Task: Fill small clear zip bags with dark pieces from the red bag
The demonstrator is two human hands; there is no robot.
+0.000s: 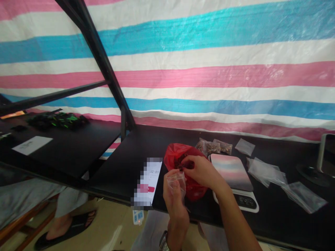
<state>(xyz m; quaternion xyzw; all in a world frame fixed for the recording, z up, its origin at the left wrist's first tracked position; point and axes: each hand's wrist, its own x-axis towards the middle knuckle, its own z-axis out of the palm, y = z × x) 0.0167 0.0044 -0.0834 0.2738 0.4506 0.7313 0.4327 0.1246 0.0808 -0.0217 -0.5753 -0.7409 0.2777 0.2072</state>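
Note:
My left hand [174, 197] holds a small clear plastic bag [177, 183] upright, pinched at its top edge. My right hand [200, 170] is at the mouth of a red plastic bag [192, 184], its fingertips pinched on dark dried pieces. The red bag rests on the black table [120, 164]. To its right stands a digital kitchen scale [231, 172] with a pastel top. Two small bags of brown pieces [213, 147] lie behind it. A phone [148, 181] with a pixelated screen lies left of my hands.
Loose clear plastic bags [265, 172] lie right of the scale. A black metal frame [104, 66] stands against a striped tarpaulin [209, 76]. A second table holds a white sheet [31, 144] and a dark-and-green heap [57, 121]. A person's sandalled foot [65, 228] shows below left.

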